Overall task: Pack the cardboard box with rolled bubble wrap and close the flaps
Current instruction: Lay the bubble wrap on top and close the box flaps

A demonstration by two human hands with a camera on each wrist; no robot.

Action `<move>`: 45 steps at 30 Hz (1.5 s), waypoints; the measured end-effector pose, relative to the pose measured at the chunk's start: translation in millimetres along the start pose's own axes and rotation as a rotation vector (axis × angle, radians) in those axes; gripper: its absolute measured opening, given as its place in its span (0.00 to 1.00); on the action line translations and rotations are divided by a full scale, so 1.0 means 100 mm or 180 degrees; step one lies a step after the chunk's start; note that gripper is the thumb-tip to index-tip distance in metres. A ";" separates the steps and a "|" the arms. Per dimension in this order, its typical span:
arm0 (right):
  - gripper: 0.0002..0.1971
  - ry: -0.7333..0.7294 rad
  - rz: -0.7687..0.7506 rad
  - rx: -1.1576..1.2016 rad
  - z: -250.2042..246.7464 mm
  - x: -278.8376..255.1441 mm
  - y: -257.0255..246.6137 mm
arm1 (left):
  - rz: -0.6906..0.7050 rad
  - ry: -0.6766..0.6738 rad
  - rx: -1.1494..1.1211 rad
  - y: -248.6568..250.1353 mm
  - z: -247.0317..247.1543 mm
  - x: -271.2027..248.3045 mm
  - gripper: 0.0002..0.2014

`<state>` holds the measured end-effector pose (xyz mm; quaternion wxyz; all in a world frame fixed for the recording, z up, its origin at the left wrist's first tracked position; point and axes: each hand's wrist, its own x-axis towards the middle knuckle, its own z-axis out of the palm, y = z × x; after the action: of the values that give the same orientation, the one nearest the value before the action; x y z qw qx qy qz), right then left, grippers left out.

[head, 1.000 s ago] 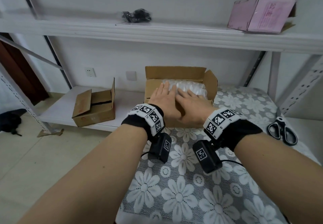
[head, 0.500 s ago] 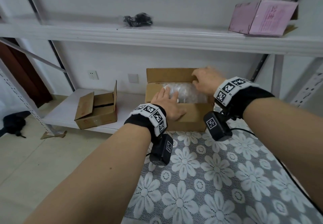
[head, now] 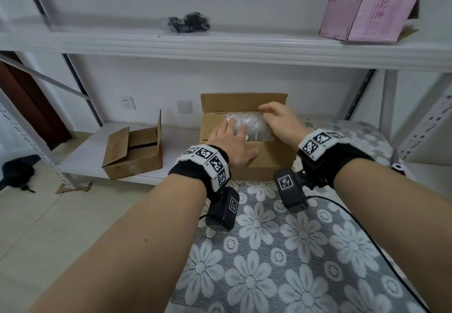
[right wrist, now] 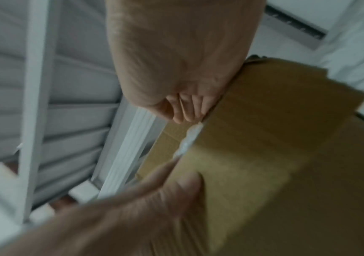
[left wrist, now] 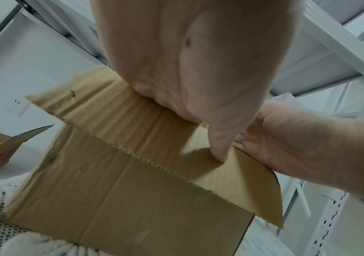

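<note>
The cardboard box (head: 269,163) stands on the flowered cloth with its back flap (head: 242,102) upright. Clear rolled bubble wrap (head: 254,126) shows inside. My left hand (head: 232,141) lies flat on the near flap, its fingers straight and reaching over the wrap. In the left wrist view its thumb presses the near flap (left wrist: 154,135). My right hand (head: 281,122) grips the right side flap (left wrist: 255,181) and holds it tilted inward over the wrap. In the blurred right wrist view its fingertips (right wrist: 187,110) curl at the flap's edge. The hand hides most of that flap in the head view.
A second open cardboard box (head: 134,153) sits on the low white shelf at the left. The upper shelf holds a pink box (head: 367,16) and a black bundle (head: 188,23). Grey flowered cloth (head: 293,239) covers the surface in front. A shelf upright (head: 389,107) stands at the right.
My right hand left the near flap, took the right side flap at its top, and has swung it down and inward. My left hand has stayed on the near flap.
</note>
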<state>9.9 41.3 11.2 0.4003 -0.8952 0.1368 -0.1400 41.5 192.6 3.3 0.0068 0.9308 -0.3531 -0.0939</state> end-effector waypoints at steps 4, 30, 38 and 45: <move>0.19 0.0084 -0.0355 -0.1255 0.05 -0.20 0.02 | 0.0025 0.0104 -0.0002 0.00 0.01 0.02 0.40; 0.39 -0.0845 -0.0311 -0.2182 -0.15 -0.71 0.01 | 0.0062 0.0766 0.0227 -0.19 0.12 -0.32 0.55; 0.29 -0.0593 0.0046 -0.0719 -0.36 -0.65 0.06 | -0.0252 0.0710 -0.0365 -0.26 -0.25 -0.30 0.38; 0.28 0.0462 0.0041 -0.0242 -0.32 -0.66 0.19 | -0.0458 0.0830 -0.0694 -0.30 -0.34 -0.24 0.36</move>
<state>-65.1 31.2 7.7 0.3559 -0.8964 0.1764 -0.1967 50.1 229.1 38.2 0.1467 0.9517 -0.2695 -0.0104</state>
